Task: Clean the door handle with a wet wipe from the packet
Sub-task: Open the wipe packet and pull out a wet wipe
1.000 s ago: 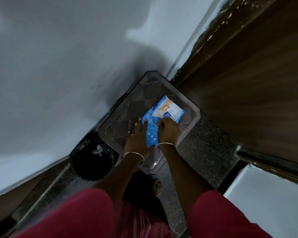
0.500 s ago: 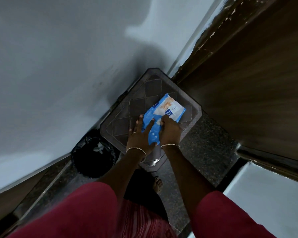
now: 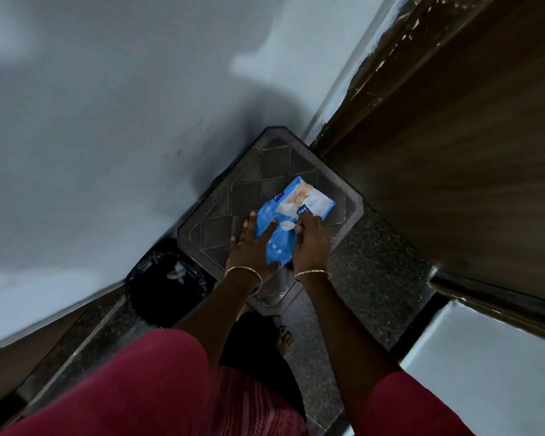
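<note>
A blue and white packet of wet wipes (image 3: 299, 209) lies on a dark square stool top (image 3: 233, 202) below me. My left hand (image 3: 252, 247) presses flat on the packet's near left part, fingers spread. My right hand (image 3: 310, 243) pinches at the packet's middle, where a bit of white wipe (image 3: 286, 226) shows at the opening. The brown wooden door (image 3: 453, 171) stands to the right; its handle is not in view.
A black bin with a bin liner (image 3: 167, 281) stands left of the stool against the pale wall (image 3: 107, 121). The floor is dark speckled stone (image 3: 375, 272). My bare foot (image 3: 285, 341) shows below the stool.
My right fingers have moved up to the packet's opening and pinched there, and a white bit of wipe now shows. The left hand stays pressed on the packet.
</note>
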The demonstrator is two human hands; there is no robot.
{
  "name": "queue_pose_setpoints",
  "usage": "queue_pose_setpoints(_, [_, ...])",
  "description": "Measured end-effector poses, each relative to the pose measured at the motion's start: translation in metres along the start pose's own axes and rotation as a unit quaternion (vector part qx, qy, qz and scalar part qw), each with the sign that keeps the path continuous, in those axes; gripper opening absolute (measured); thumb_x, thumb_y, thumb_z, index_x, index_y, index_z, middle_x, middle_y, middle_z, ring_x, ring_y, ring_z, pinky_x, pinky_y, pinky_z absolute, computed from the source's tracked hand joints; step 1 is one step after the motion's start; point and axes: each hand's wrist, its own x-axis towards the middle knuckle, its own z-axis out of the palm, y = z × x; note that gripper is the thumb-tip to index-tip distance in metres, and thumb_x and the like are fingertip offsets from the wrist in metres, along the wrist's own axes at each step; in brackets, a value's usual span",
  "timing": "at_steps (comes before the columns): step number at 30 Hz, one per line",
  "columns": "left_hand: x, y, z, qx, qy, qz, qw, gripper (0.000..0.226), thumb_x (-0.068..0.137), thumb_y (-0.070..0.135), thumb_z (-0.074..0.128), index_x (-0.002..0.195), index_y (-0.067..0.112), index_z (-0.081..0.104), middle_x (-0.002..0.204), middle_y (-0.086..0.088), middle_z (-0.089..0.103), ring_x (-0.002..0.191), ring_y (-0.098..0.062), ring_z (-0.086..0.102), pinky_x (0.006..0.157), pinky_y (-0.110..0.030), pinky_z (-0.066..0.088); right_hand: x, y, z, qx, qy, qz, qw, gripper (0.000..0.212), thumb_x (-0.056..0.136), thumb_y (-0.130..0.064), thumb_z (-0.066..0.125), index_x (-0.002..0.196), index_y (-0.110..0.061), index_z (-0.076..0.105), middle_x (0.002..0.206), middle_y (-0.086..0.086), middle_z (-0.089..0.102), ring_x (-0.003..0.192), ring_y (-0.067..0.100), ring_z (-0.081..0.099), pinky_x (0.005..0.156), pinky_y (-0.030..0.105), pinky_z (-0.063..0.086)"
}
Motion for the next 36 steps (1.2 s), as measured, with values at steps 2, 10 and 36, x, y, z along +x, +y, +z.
queue_pose_setpoints(2, [0.000,-0.001,0.001,0.000,0.001,0.002,1.000,0.105,0.078,0.054,0.067,0.148,0.047,-0.012,0.159,-0.004,-0.027,0.150,-0.030,-0.007,0.117,-0.057,0.010,-0.001,-0.002,0.000,0.001,-0.001,0.006,1.000,0.018,0.090,0.005,0.058,0.107,0.001,0.063,0.108,0.021,0.064,0.091,0.035,0.067,0.071,0.025,0.045])
queue_pose_setpoints(10, [-0.002,-0.005,-0.002,-0.015,0.004,0.021,1.000,0.108,0.077,0.051,0.070,0.148,0.048,-0.011,0.160,-0.004,-0.026,0.150,-0.030,-0.007,0.116,-0.059,0.010,0.009,-0.002,-0.005,0.003,-0.068,0.074,0.995,0.030,0.088,0.004,0.055,0.118,0.000,0.054,0.118,0.022,0.057,0.106,0.036,0.057,0.084,0.034,0.044])
queue_pose_setpoints(36, [-0.013,-0.015,-0.007,-0.080,0.013,0.091,0.993,0.104,0.081,0.042,0.070,0.147,0.046,-0.011,0.161,-0.004,-0.024,0.150,-0.030,-0.013,0.115,-0.063,0.009,0.010,-0.007,-0.001,0.119,0.022,0.042,0.992,0.012,0.091,0.003,0.059,0.101,-0.002,0.061,0.113,0.018,0.054,0.096,0.024,0.059,0.088,0.040,0.056])
